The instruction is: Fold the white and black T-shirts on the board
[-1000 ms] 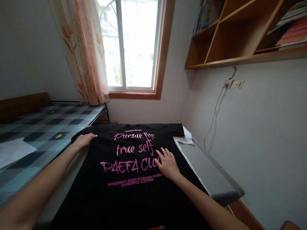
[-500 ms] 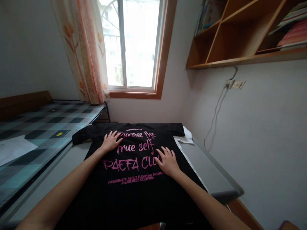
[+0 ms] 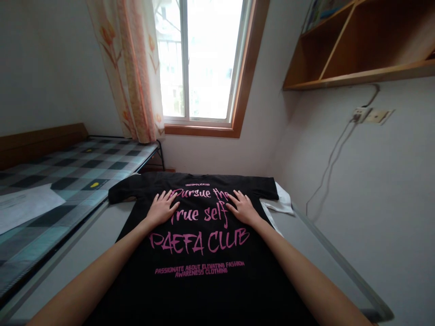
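Note:
A black T-shirt (image 3: 200, 294) with pink lettering lies spread on a grey table (image 3: 316, 253), its collar end toward the window. My left hand (image 3: 162, 208) rests flat on the shirt at the left end of the top lines of print, fingers apart. On the opposite side, my right hand (image 3: 243, 207) lies palm down over the right end of those lines, its fingers also spread. Some white cloth (image 3: 282, 198) sticks out from under the right sleeve and along the shirt's right side. The lower hem is out of frame.
To the left stands a bed (image 3: 68, 167) with a checked cover, and a paper sheet (image 3: 29, 206) on it. A curtain (image 3: 137, 72) hangs beside the window (image 3: 210, 63). Wooden shelves (image 3: 360, 74) and a socket (image 3: 362, 114) with a cord are on the right wall.
My right hand has slid up the shirt toward the collar, uncovering the end of "PAEFA CLUB". My left hand stays at about the same place on the print. The view has shifted slightly.

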`<state>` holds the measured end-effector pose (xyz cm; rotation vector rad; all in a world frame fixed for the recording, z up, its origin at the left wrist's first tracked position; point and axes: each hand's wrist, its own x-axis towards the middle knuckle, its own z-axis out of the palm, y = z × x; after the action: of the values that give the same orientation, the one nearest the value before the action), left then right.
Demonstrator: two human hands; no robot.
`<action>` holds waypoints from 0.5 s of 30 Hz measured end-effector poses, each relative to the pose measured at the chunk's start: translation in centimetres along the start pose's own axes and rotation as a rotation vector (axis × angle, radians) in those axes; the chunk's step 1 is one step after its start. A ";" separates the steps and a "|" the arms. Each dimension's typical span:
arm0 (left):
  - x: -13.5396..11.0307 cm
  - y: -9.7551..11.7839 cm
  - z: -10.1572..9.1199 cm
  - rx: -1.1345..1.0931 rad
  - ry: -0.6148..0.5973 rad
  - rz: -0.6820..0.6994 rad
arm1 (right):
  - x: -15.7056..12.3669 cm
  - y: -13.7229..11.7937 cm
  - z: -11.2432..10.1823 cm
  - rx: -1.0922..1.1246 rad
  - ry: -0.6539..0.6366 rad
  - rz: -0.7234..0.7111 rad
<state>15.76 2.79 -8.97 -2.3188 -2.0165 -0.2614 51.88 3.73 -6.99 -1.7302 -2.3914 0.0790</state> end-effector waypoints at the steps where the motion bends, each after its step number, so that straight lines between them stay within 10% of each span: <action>1: 0.0 0.0 0.1 0.000 -0.002 0.000 | 0.1 0.1 0.1 -0.003 -0.009 -0.006; 15: 1.5 -2.5 -0.5 -0.026 -0.076 0.006 | 2.8 -0.8 1.2 0.016 -0.024 0.019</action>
<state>13.46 4.58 -8.35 -2.3852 -2.0515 -0.2028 50.08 6.20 -7.66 -1.7547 -2.3854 0.1217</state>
